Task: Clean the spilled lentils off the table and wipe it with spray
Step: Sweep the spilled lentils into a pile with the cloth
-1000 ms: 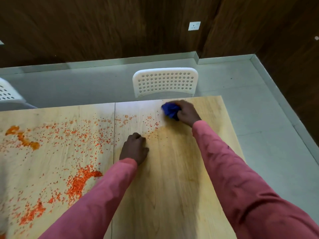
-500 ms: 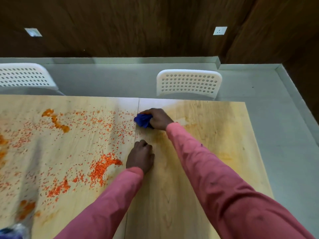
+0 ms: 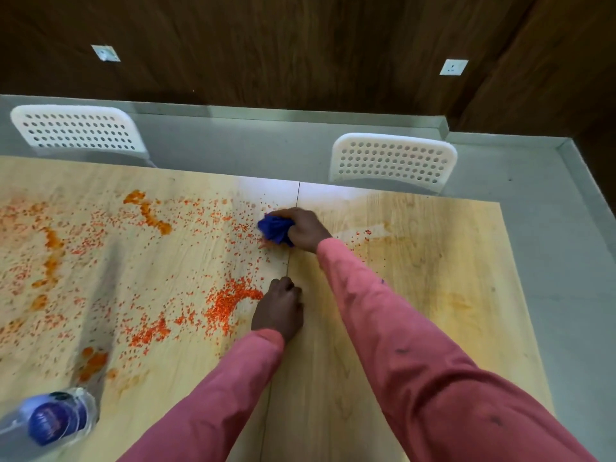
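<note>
Orange lentils [image 3: 226, 301] lie scattered over the left half of the wooden table [image 3: 416, 311], with a thicker heap near the middle seam. My right hand [image 3: 305, 228] grips a crumpled blue cloth [image 3: 275, 228] and presses it on the table just left of the seam, at the edge of the spill. My left hand [image 3: 278, 310] rests on the table near the seam with its fingers curled, holding nothing, right beside the heap. A few lentils [image 3: 361, 235] sit on a wet patch to the right of the cloth.
A clear spray bottle with a blue label [image 3: 50, 418] stands at the near left of the table. Two white perforated chairs [image 3: 393, 160] [image 3: 78, 131] stand behind the far edge. Grey floor runs along the right side.
My right hand has swept the blue cloth leftward across the seam into the scattered lentils. The view has swung left, bringing the spray bottle into sight. My left hand stays put.
</note>
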